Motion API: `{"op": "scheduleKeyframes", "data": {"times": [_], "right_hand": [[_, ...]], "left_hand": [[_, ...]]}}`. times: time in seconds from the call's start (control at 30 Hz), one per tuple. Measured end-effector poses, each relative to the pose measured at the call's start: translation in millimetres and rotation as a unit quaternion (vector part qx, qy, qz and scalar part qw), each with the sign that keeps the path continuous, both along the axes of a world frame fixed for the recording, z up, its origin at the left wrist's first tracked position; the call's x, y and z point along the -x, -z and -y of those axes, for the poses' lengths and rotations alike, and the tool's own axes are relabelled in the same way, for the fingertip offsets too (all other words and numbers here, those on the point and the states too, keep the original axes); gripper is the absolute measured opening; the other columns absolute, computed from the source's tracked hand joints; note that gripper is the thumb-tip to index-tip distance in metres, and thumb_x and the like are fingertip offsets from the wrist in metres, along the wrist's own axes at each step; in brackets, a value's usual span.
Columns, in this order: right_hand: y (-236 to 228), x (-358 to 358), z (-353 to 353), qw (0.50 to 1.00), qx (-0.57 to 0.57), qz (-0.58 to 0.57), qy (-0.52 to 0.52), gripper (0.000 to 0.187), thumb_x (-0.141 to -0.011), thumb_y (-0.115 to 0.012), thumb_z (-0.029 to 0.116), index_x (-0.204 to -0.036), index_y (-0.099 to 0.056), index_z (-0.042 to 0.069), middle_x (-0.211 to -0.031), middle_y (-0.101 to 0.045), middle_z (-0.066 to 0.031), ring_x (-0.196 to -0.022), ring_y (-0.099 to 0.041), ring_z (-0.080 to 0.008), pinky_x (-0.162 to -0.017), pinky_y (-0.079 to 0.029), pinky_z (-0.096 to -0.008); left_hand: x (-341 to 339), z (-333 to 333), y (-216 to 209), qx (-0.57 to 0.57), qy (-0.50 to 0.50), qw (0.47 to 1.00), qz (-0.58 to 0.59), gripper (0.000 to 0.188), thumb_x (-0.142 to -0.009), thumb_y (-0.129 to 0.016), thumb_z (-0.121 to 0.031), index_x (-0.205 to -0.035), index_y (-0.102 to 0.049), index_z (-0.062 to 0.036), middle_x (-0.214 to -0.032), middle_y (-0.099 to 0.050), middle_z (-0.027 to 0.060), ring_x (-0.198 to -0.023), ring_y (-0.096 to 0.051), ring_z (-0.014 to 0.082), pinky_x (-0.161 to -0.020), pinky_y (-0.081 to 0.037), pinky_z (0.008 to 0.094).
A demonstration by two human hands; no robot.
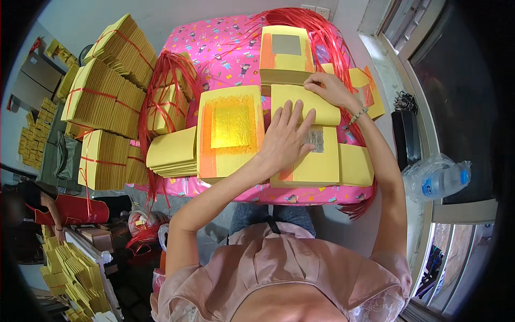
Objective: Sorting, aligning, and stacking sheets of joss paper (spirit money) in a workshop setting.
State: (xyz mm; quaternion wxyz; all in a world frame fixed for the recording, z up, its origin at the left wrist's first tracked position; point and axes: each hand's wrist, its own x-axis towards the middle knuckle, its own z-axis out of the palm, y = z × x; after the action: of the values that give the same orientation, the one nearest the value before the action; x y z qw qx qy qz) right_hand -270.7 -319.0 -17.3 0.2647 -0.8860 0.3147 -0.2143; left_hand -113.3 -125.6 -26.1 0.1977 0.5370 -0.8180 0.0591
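Note:
My left hand (287, 137) lies flat with its fingers spread over a folded yellow paper sheet (321, 111). Bent fingers of my right hand (328, 88) pinch at the far edge of that sheet. It rests on a stack of yellow paper (330, 166) with a silver square, which my left hand partly covers. Left of it stands a taller yellow stack (230, 126) bearing a shiny gold square and orange bands. Beyond my hands is another yellow stack (287, 45) with a silver square.
Red plastic strips (311, 21) trail over the pink patterned tablecloth (230, 67). Tied yellow paper bundles (104, 96) stand at the left; folded yellow papers (174, 153) lie nearer. At right is a plastic bottle (445, 181) in a clear bag. A person in a red apron (72, 209) works at lower left.

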Motion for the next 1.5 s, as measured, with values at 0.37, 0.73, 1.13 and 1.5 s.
{"op": "scheduleKeyframes", "data": {"times": [0.37, 0.73, 1.13, 1.5], "right_hand": [[0.0, -9.4, 0.5, 0.999, -0.042, -0.030, -0.015, 0.025, -0.092, -0.062, 0.022, -0.104, -0.068, 0.001, -0.094, -0.070, -0.0139, -0.087, -0.068, -0.0243, -0.080, -0.052, -0.0339], [-1.2, -12.8, -7.7, 0.999, -0.025, -0.030, -0.012, 0.023, -0.092, -0.062, 0.015, -0.106, -0.064, -0.003, -0.095, -0.068, -0.0129, -0.088, -0.065, -0.0203, -0.080, -0.051, -0.0322], [-4.3, -13.7, -18.6, 0.999, 0.027, -0.045, -0.002, 0.022, -0.092, -0.060, 0.016, -0.105, -0.064, -0.001, -0.099, -0.066, -0.0153, -0.092, -0.064, -0.0291, -0.083, -0.050, -0.0374], [2.8, -5.0, -23.4, 0.998, 0.040, -0.040, 0.001, 0.026, -0.093, -0.058, 0.018, -0.111, -0.062, -0.001, -0.107, -0.064, -0.0160, -0.099, -0.062, -0.0308, -0.087, -0.049, -0.0380]], "left_hand": [[-0.4, 4.6, 8.6, -0.008, 0.010, 1.000, -0.027, 0.074, -0.086, -0.063, -0.045, -0.144, -0.035, -0.0082, -0.140, -0.038, 0.0252, -0.133, -0.033, 0.0431, -0.110, -0.027, 0.0522], [0.2, 3.3, 6.2, -0.026, 0.020, 0.999, -0.025, 0.072, -0.088, -0.060, -0.045, -0.143, -0.035, -0.0059, -0.145, -0.037, 0.0205, -0.133, -0.033, 0.0441, -0.110, -0.027, 0.0534], [1.5, 1.4, 10.4, -0.031, 0.017, 0.999, -0.015, 0.074, -0.089, -0.057, -0.048, -0.145, -0.032, -0.0061, -0.147, -0.036, 0.0199, -0.132, -0.032, 0.0467, -0.109, -0.028, 0.0560], [2.9, 1.8, 16.9, -0.056, 0.033, 0.997, -0.034, 0.075, -0.090, -0.050, -0.054, -0.143, -0.038, -0.0027, -0.150, -0.034, 0.0173, -0.135, -0.026, 0.0522, -0.110, -0.023, 0.0596]]}}
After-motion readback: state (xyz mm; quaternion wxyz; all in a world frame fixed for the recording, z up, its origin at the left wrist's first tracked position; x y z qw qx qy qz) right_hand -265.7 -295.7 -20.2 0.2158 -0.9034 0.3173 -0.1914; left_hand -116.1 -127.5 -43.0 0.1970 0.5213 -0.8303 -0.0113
